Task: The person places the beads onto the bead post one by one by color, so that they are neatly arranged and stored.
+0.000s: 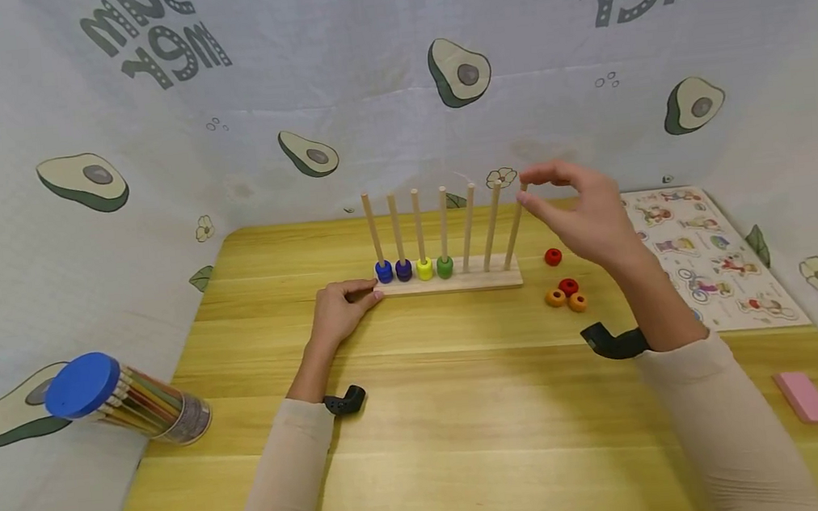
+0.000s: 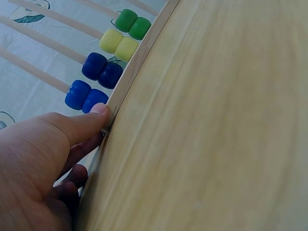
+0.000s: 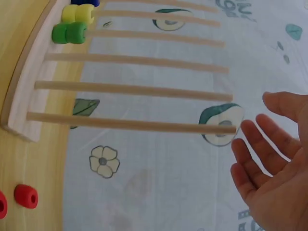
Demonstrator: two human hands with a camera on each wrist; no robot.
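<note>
Behind the peg rack (image 1: 448, 283), on the backdrop cloth (image 1: 365, 89): upside-down printed lettering at upper left and upper right, not readable with certainty; avocado and flower prints.

Peg rack: pale wooden base near the far middle of the worktop (image 1: 467, 413), seven upright pegs. Counting from the rack's left end, each of the first four pegs carries a pair of stacked beads at its foot: blue beads (image 1: 384, 271), dark blue beads (image 1: 404, 270), yellow beads (image 1: 425, 269), green beads (image 1: 444, 267). Three right-hand pegs bare.

Left hand (image 1: 337, 310): against the rack's left end, thumb (image 2: 79, 126) pressed on the base edge, other fingers curled beneath; grip clamped on the base.

Right hand (image 1: 584, 216): raised beside the top of the rack's rightmost peg (image 1: 515, 230), fingers (image 3: 260, 144) spread and relaxed, grip apart, holding nothing.

Right of the rack, loose on the worktop: two red beads (image 1: 553, 257), two orange beads (image 1: 555, 298). Farther right: picture puzzle board (image 1: 708, 254) with small unreadable captions, reaching the worktop's right edge; pink block (image 1: 804, 397) nearer the front.

Left of the rack, beyond the worktop's left edge: blue-lidded tube of coloured sticks (image 1: 125, 398), lying tilted.

Open room: bare worktop in front of the rack.
</note>
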